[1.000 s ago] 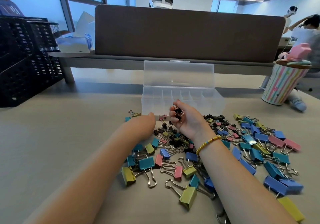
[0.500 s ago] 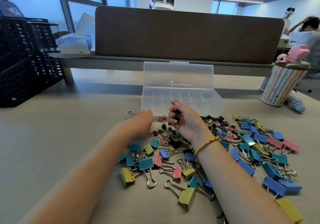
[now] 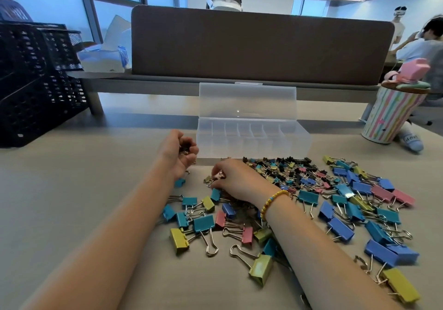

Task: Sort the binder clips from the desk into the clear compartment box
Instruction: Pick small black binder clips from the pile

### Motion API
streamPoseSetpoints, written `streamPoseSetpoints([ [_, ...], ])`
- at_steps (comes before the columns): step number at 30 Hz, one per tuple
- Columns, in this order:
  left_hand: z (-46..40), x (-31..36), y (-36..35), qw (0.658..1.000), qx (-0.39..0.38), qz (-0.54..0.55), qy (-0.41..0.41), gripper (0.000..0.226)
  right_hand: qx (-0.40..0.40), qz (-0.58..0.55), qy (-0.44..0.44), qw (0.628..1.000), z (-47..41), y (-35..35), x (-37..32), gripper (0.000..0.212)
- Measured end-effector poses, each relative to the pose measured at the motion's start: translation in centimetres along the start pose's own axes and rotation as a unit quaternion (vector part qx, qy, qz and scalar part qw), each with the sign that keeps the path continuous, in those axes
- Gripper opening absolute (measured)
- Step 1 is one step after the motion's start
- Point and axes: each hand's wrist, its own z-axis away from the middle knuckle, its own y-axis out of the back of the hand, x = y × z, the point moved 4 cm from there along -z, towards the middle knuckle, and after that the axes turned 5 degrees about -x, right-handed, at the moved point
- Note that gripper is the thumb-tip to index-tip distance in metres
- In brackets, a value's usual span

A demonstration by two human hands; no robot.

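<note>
A: Where does the clear compartment box (image 3: 251, 139) sit?

B: On the surface (image 3: 72, 190), at the far edge of the clip pile. Its long axis runs left to right across the view, the lid (image 3: 248, 100) stands up at the back, and the row of compartments opens upward, toward the camera.

A: And the binder clips (image 3: 335, 204)?

B: Spread over the surface in front of the box, from the middle out to the right. Small black, pink, yellow and blue ones crowd just before the box; larger blue, teal, pink and yellow ones lie nearer and further right. Their wire handles point in all directions, with no common axis.

A: The left hand (image 3: 178, 151)?

B: Raised just left of the box's near-left corner, palm turned up, its grip curled around a small bunch of dark clips (image 3: 185, 145).

A: The right hand (image 3: 233, 178)?

B: Low on the pile in front of the box, palm down. Its fingertips (image 3: 217, 179) pinch a small clip (image 3: 211, 180) with a wire handle, at the pile's left side. A yellow bead bracelet (image 3: 273, 202) circles that wrist.

A: Anything else around?

B: A black mesh crate (image 3: 36, 82) at the far left, a striped cup (image 3: 390, 115) with a pink lid at the far right, and a dark divider panel (image 3: 261, 46) behind the box.
</note>
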Motion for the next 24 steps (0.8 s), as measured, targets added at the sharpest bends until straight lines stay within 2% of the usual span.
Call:
streamPoseSetpoints([
  [2, 0.0, -0.3, 0.1, 0.999, -0.006, -0.041, 0.009, 0.031, -0.003, 0.019, -0.001, 1.000, 0.1, 0.2, 0.0, 0.032],
  [4, 0.2, -0.4, -0.2, 0.974, -0.043, -0.220, -0.001, 0.030, -0.002, 0.035, 0.002, 0.999, 0.1, 0.4, 0.0, 0.030],
  [5, 0.5, -0.3, -0.5, 0.934, -0.061, -0.352, -0.016, 0.026, -0.002, 0.042, 0.004, 0.999, 0.2, 0.4, -0.1, 0.028],
  [6, 0.9, -0.2, -0.8, 0.879, -0.081, -0.468, -0.037, 0.019, -0.002, 0.047, 0.008, 0.999, 0.2, 0.4, -0.1, 0.026],
  [8, 1.6, -0.2, -1.5, 0.784, -0.137, -0.600, -0.074, 0.011, -0.004, 0.049, 0.012, 0.999, 0.2, 0.2, -0.2, 0.025],
  [10, 2.2, -0.5, -1.9, 0.720, -0.183, -0.664, -0.085, 0.019, -0.001, 0.049, 0.007, 0.999, 0.1, 0.2, 0.1, 0.024],
  [11, 2.3, -0.7, -1.8, 0.699, -0.194, -0.684, -0.078, 0.024, 0.003, 0.049, 0.000, 0.999, 0.1, 0.2, 0.3, 0.024],
  [14, 2.0, -0.7, -1.3, 0.663, -0.181, -0.723, -0.072, 0.030, 0.029, 0.016, -0.013, 0.999, 0.2, 0.9, 0.8, 0.026],
  [18, 2.2, -1.2, -1.6, 0.612, -0.176, -0.766, -0.089, 0.033, 0.059, -0.195, -0.041, 0.978, 0.5, 2.1, 1.7, 0.020],
  [20, 2.3, -1.7, -1.6, 0.572, -0.175, -0.798, -0.075, 0.032, 0.045, -0.364, -0.071, 0.928, 0.5, 2.4, 2.6, 0.022],
  [22, 2.4, -2.1, -1.7, 0.542, -0.175, -0.820, -0.058, 0.029, 0.009, -0.570, -0.074, 0.818, 0.4, 2.4, 2.9, 0.020],
  [23, 2.5, -2.2, -1.9, 0.531, -0.177, -0.827, -0.057, 0.027, -0.009, -0.643, -0.063, 0.763, 0.4, 2.4, 2.9, 0.020],
  [24, 2.5, -2.3, -2.1, 0.522, -0.178, -0.832, -0.060, 0.026, -0.021, -0.689, -0.052, 0.723, 0.5, 2.4, 2.9, 0.019],
])
